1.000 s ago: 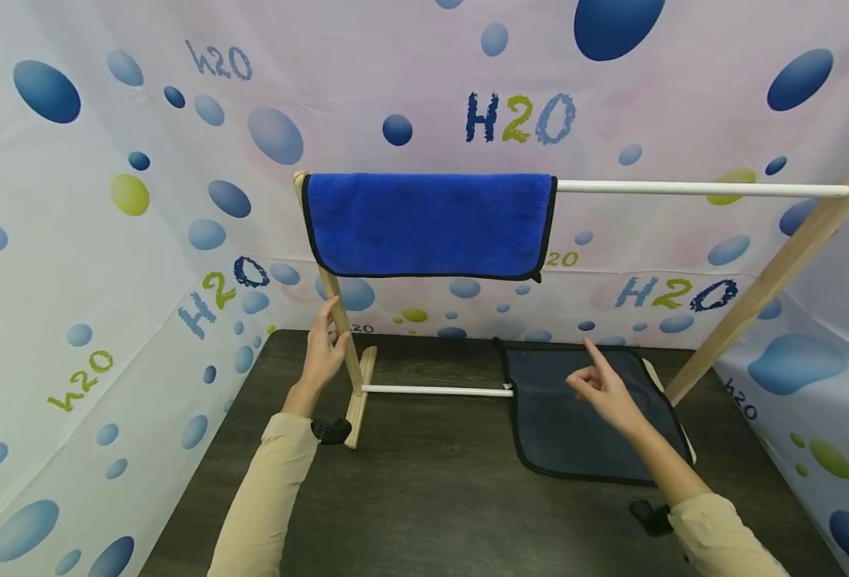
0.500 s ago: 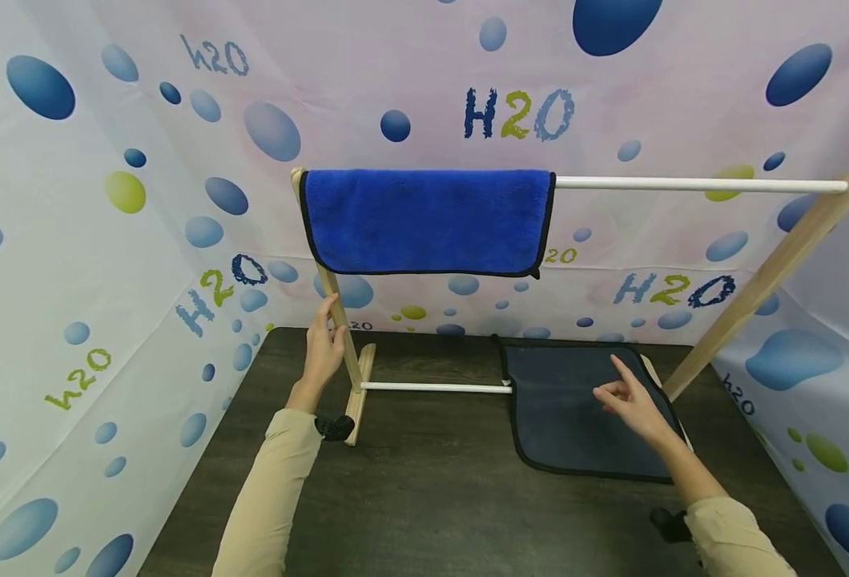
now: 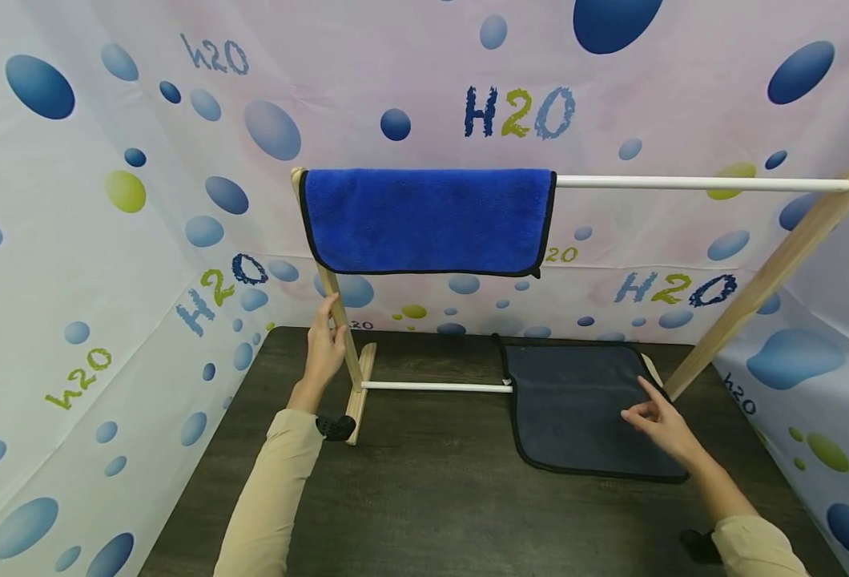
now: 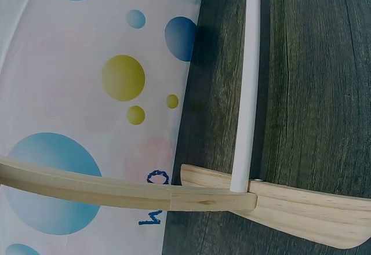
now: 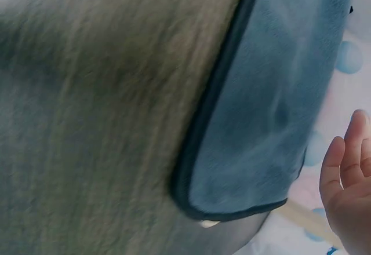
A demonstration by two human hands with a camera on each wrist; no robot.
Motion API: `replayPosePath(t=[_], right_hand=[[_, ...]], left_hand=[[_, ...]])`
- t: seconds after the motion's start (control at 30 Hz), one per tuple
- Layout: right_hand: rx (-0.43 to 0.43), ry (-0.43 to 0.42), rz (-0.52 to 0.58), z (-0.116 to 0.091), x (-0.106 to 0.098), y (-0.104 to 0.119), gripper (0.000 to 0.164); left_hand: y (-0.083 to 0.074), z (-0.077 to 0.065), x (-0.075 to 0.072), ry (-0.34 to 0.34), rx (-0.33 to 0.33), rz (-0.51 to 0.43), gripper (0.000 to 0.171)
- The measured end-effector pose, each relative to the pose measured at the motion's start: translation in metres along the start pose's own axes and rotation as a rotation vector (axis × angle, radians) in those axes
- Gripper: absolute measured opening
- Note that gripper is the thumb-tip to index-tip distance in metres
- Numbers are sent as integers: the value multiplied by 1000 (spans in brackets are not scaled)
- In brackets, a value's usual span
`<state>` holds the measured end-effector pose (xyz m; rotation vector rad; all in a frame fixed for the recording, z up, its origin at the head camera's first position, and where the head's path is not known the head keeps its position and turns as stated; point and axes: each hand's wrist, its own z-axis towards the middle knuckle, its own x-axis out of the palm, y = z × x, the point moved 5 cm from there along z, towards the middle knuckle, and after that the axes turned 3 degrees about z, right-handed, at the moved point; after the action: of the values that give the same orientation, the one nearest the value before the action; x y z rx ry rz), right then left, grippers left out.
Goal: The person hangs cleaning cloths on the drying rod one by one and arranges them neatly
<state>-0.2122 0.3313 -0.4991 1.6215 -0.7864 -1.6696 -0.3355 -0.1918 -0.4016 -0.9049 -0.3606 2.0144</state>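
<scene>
A blue towel [image 3: 424, 224] with black edging hangs over the left half of the rack's white top bar [image 3: 698, 183]. My left hand [image 3: 323, 353] is beside the wooden left post [image 3: 345, 340], its fingertips overlapping it in the head view; the left wrist view shows the post [image 4: 133, 191] but no hand. A dark grey cloth [image 3: 576, 417] with black edging is at the lower right, over the right part of the lower bar [image 3: 435, 387]. My right hand [image 3: 662, 423] is over this cloth's right part, index finger extended, holding nothing. The right wrist view shows the hand [image 5: 351, 185] beside the cloth [image 5: 266, 104].
The rack stands on a dark wooden table [image 3: 424, 513], with a slanted right post [image 3: 770, 280] and a wooden foot [image 3: 361, 397] on the left. Behind and beside it hangs a white curtain [image 3: 338, 72] with blue and green dots and lettering.
My right hand has moved to the right and toward me over the grey cloth. The left hand stays beside the left post, and both cloths are where they were.
</scene>
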Motion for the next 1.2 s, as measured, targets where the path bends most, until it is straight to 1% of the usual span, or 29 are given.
replayPosePath(t=[0.13,0.23,0.37,0.5,0.63,0.77,0.87,1.03,1.13,1.2], right_hand=[[59,-1,-35,-10,-6,-9,76],[119,-11,-72,-15,-9,-18,77],[186,-10,-95,-19,-11,-29,80],[210,-33,-110,-20,-12,-38,82],[209,-79,-126,-20,-13,-45,83],[250,-87,-129,-20,-11,-52,86],[289,-71,-128,-20,-9,-57,89],[329,-51,-126,-19,-5,-63,90],[353,-68,-120,-17,-4,-65,89],[360,-94,-120,-16,-3,-67,88]], left_hand=[[0,0,0,-2,-6,2,61],[0,-1,1,-7,4,10,61],[-1,-2,0,-18,21,22,60],[0,-2,1,-24,30,30,60],[0,-2,1,-25,29,35,59],[-1,-2,1,-25,29,34,59],[-1,-2,1,-26,38,36,59],[-1,-2,1,-30,43,31,58],[0,-2,1,-32,37,23,59],[0,-2,1,-36,36,22,59]])
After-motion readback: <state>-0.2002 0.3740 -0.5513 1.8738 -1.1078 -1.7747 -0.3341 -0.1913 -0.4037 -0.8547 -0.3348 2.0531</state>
